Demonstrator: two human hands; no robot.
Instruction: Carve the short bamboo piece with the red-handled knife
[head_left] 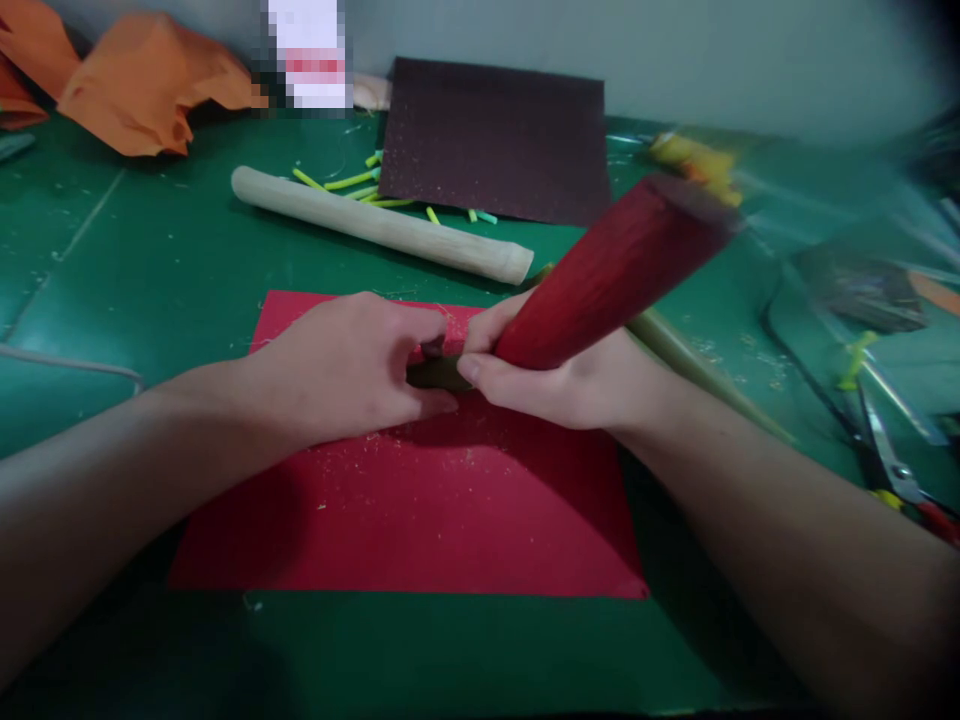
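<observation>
The right hand [592,380] grips a red rod [600,285] by its lower end, its long axis slanting up and away toward the table's [450,660] far right corner, while its thumb meets a dark stick [444,374] that lies crosswise between the two hands. The left hand [352,365] curls about that stick's left end, though whether it presses on it I cannot tell. Below both, a red sheet [420,530] extends toward the table's near edge, and a pale stick [382,228] bounds the space on the far side.
</observation>
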